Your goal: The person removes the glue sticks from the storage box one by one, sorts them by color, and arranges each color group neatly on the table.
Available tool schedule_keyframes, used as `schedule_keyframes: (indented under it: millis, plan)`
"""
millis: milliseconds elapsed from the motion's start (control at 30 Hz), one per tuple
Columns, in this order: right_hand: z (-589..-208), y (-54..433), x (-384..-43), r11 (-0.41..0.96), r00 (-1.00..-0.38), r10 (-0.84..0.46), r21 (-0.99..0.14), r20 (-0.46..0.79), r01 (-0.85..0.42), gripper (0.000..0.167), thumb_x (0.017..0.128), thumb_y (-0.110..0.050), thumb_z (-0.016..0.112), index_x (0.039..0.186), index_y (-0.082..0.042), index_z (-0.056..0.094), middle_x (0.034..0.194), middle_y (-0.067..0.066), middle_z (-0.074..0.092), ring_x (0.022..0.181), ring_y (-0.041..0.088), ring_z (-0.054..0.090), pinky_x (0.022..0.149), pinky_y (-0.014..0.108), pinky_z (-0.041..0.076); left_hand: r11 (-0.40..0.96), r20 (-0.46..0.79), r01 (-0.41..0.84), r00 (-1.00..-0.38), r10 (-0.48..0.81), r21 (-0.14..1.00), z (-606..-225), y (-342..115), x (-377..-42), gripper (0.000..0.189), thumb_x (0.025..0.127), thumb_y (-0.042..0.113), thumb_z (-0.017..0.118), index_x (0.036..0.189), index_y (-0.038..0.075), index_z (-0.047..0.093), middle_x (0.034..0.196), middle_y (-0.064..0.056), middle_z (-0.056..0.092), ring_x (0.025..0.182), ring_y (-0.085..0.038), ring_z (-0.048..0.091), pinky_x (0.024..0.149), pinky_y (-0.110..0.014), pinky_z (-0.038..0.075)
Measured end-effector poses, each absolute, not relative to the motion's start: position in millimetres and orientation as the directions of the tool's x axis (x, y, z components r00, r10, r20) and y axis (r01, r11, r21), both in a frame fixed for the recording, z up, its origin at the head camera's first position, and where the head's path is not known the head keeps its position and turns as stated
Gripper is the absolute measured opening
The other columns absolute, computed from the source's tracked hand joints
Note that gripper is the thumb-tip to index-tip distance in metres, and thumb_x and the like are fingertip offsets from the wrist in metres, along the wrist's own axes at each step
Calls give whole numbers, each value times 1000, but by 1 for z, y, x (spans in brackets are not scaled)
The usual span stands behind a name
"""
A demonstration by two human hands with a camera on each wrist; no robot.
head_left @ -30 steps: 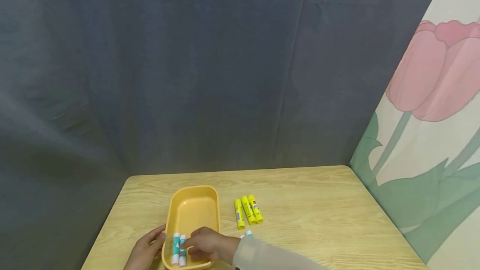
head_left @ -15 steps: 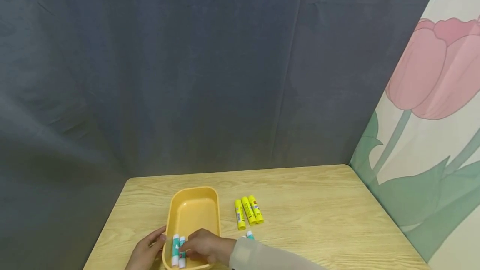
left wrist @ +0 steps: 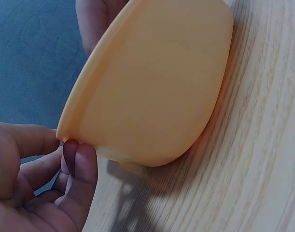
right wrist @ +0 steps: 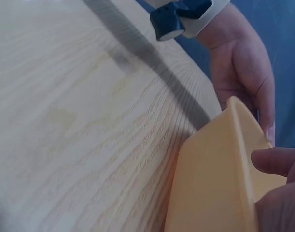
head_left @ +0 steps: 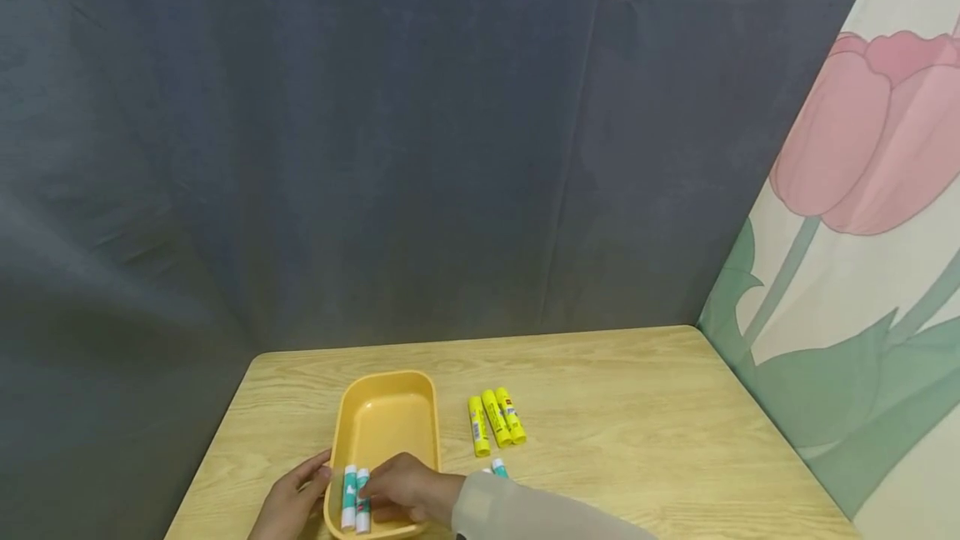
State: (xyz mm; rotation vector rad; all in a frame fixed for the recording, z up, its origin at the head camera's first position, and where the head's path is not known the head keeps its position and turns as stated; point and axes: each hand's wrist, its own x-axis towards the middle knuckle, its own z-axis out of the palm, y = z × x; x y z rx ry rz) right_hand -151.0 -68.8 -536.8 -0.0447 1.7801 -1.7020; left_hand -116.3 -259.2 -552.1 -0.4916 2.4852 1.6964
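A yellow-orange plastic tray [head_left: 393,423] sits at the left front of the wooden table. My left hand [head_left: 288,502] pinches its left rim, thumb on one side and fingers below, as the left wrist view shows up close [left wrist: 55,183]. Two white-and-teal glue sticks lie side by side in the near end: the left glue stick [head_left: 349,498] and the right glue stick [head_left: 363,515]. Reaching over the tray's right wall, my right hand [head_left: 408,486] holds the right glue stick by its middle with curled fingers. In the right wrist view the tray wall [right wrist: 210,179] hides both sticks.
Three yellow glue sticks [head_left: 495,422] lie together right of the tray. Another teal-and-white glue stick [head_left: 500,467] peeks out behind the right sleeve [head_left: 540,511]. A dark curtain [head_left: 420,148] hangs behind the table [head_left: 615,407], and a tulip-patterned cloth [head_left: 840,140] on the right.
Both hands keep nearly the same places at the tray. The right sleeve has shifted slightly leftward, and the view has moved a little. The glue sticks stay side by side.
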Motion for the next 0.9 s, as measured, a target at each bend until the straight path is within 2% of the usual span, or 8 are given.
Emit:
schedule_keyframes:
  millis: [167, 300, 700, 900]
  plan:
    - [-541, -74, -154, 142, -804, -432, -911, -408, 386, 17, 85, 7, 68, 102, 7, 64, 85, 11, 67, 81, 24, 70, 75, 37, 60, 332, -243, -302, -948, -208, 894, -550, -257, -117, 57, 100, 35, 56, 140, -5, 47, 109, -13, 59, 98, -23, 64, 78, -36, 59]
    - [-543, -76, -154, 157, -816, -414, -914, -404, 373, 15, 84, 8, 69, 96, 3, 63, 83, 11, 66, 78, 23, 70, 74, 36, 61, 325, -241, -296, -950, -199, 898, -550, -257, -116, 57, 100, 34, 56, 140, -6, 47, 109, -13, 59, 98, -23, 64, 78, -36, 59]
    - [-548, -80, -151, 175, -837, -407, -931, -365, 321, 21, 79, 11, 71, 90, -2, 58, 80, 8, 63, 69, 18, 68, 69, 34, 61, 335, -223, -281, -954, -203, 899, -553, -259, -115, 56, 100, 32, 57, 139, -6, 48, 106, -12, 58, 97, -22, 63, 77, -36, 59]
    - [-549, -81, -150, 168, -839, -411, -934, -357, 315, 21, 78, 11, 73, 88, -1, 58, 78, 9, 64, 70, 21, 70, 69, 35, 61, 321, -216, -272, -956, -200, 907, -552, -258, -114, 56, 99, 33, 57, 139, -5, 48, 105, -12, 58, 96, -22, 64, 77, -36, 59]
